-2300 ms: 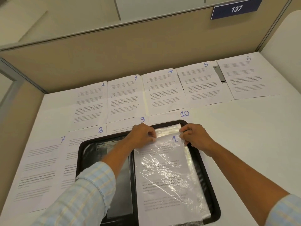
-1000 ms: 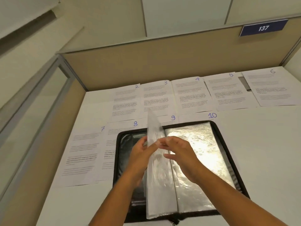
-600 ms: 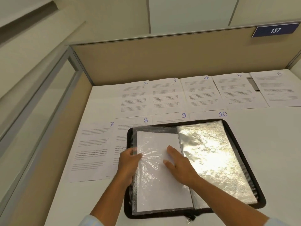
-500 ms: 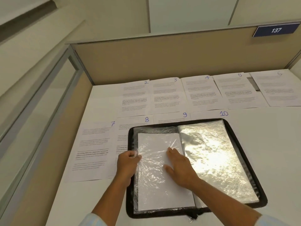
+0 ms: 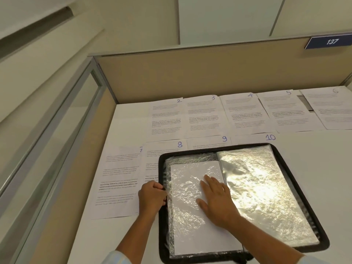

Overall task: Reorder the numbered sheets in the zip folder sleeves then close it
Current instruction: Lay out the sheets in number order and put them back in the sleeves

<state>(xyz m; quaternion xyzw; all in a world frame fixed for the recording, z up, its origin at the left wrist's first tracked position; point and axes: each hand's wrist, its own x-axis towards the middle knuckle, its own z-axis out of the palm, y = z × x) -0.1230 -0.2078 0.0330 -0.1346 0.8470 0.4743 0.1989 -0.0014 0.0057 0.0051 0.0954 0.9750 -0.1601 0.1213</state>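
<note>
A black zip folder [image 5: 297, 180] lies open on the white desk. Its left page is a clear sleeve [image 5: 190, 216] holding a sheet with its blank back up. The right page is a crinkled empty sleeve [image 5: 262, 191] that shines. My right hand [image 5: 217, 201] presses flat on the left sleeve with straight fingers. My left hand [image 5: 152, 199] is curled at the folder's left edge, pinching the sleeve's outer edge. Numbered sheets lie around: sheet 2 [image 5: 166, 119], sheet 3 [image 5: 203, 117], sheet 4 [image 5: 245, 113], sheet 5 [image 5: 289, 111], sheet 6 [image 5: 333, 107], sheet 7 [image 5: 119, 180], sheet 8 [image 5: 162, 151], sheet 9 [image 5: 207, 142], sheet 10 [image 5: 253, 138].
A beige partition [image 5: 209, 73] walls off the desk's far side and carries a blue sign 137 [image 5: 329, 41]. A glass side panel [image 5: 57, 121] runs along the left. Bare desk [image 5: 323, 168] lies right of the folder.
The sleeve holding sheet 1 was turned over from the right page to the left. My right hand then flattened it while my left hand slid out to the sleeve's left edge.
</note>
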